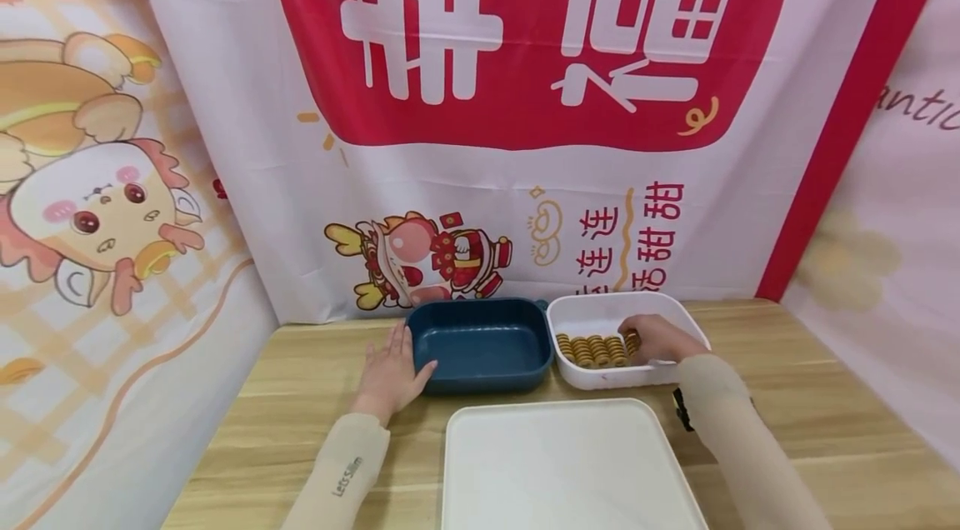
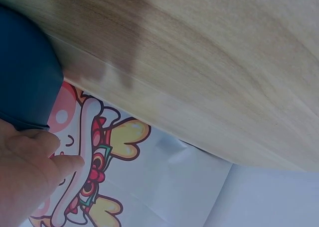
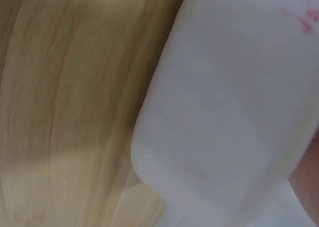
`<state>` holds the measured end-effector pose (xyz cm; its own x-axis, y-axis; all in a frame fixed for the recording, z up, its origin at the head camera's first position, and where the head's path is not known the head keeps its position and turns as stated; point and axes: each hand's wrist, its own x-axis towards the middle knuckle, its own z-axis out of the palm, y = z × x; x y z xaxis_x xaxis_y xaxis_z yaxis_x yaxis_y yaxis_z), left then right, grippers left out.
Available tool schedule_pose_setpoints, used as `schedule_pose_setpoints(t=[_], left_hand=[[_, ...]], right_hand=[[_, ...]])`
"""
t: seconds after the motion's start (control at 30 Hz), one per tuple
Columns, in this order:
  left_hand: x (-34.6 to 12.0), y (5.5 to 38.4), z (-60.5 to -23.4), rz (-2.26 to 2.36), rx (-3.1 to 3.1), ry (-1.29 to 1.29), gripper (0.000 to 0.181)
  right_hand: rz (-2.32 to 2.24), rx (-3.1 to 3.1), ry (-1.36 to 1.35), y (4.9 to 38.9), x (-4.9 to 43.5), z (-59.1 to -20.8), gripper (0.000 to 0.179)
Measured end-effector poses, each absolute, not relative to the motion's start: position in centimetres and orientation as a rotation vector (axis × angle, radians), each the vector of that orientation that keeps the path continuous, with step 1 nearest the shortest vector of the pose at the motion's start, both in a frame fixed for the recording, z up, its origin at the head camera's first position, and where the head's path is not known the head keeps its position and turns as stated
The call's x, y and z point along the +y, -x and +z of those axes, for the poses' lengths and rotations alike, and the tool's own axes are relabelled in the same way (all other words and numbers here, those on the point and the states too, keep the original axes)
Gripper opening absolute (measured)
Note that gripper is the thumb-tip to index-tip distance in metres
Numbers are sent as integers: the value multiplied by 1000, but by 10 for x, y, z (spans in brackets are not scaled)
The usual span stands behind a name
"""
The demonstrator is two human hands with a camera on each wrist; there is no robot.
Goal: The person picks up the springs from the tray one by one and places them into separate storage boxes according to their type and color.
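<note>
A dark blue container stands near the wall, showing only its bare floor inside. My left hand lies along its left side, fingers extended, thumb reaching toward the front rim. In the left wrist view, fingers touch the blue wall. Beside it, a white container holds several rows of round golden pieces standing on edge. My right hand reaches inside over its right part, curled fingers gripping golden pieces at the right end. The right wrist view shows mostly the white container's outer wall, which hides my fingertips.
A large off-white tray lies in front of both containers on the wooden table. Behind them hangs a printed cloth down to the table's back edge. More printed cloth lines the left side.
</note>
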<state>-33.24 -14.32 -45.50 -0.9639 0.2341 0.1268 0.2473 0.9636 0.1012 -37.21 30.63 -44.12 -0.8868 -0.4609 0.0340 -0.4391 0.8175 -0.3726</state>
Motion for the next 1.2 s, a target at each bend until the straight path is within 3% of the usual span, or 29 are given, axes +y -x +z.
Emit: schedule_pose_setpoints(t=[0.43, 0.8, 1.0, 1.2], left_hand=[[-143, 331, -456, -197, -3007, 357, 79], [-146, 332, -457, -212, -2998, 357, 79], [-147, 332, -457, -178, -3011, 347, 80], [-146, 334, -460, -179, -2993, 356, 81]], right_hand=[[-495, 2909, 616, 378, 304, -455, 42], [-590, 3235, 642, 360, 337, -435, 42], [-434, 3229, 423, 352, 357, -449, 52], [-419, 3206, 406, 351, 366, -463, 62]])
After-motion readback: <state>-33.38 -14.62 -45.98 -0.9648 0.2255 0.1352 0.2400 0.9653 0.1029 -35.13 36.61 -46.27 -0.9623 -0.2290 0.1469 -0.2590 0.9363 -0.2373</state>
